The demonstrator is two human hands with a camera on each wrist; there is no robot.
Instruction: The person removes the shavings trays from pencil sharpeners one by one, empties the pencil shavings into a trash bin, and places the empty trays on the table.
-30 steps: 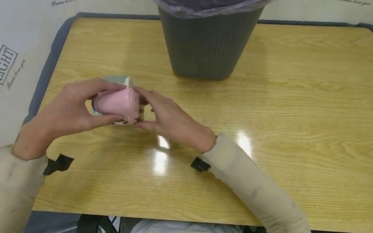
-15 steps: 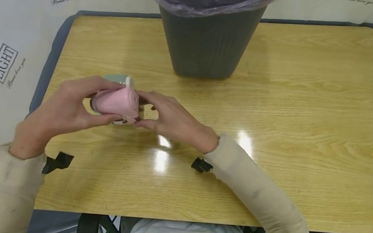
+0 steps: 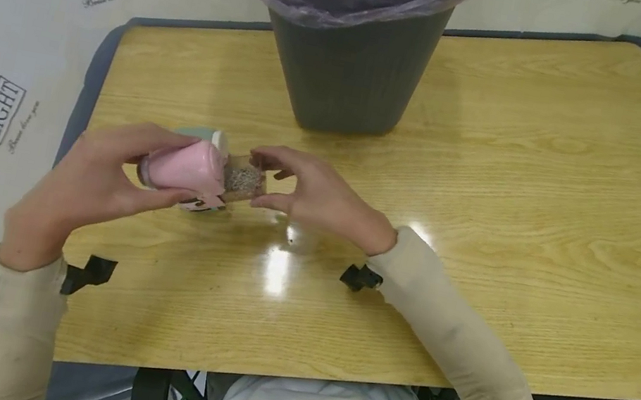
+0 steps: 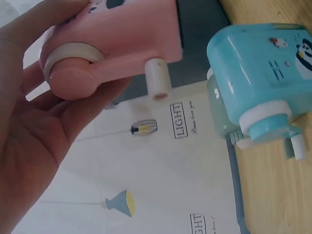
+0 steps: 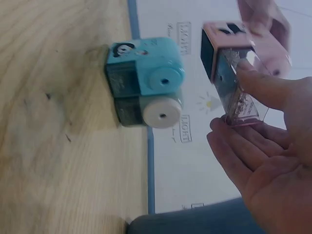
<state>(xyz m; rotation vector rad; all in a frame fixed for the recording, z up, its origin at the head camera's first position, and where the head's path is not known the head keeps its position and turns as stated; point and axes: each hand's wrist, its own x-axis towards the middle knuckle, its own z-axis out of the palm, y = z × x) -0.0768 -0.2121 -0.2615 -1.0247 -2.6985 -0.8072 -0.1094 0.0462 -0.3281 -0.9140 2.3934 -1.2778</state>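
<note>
A pink crank pencil sharpener is in my left hand, gripped between thumb and fingers above the table. Its white-tipped crank shows in the left wrist view. From the sharpener's right side a clear drawer sticks partly out, with pencil shavings inside. My right hand pinches that drawer's outer end between thumb and fingers. Behind and below stand a light blue sharpener with a panda picture and a grey-green sharpener with a white round part, side by side and touched by neither hand.
A dark grey bin with a purple liner stands at the table's back. The wooden table has dark padded edging. Small dark specks lie on the tabletop. Printed white sheeting hangs around it.
The clear drawer has slid out to the right, so its shavings now show. My right hand has moved right with it; my left hand and the pink sharpener have shifted slightly left.
</note>
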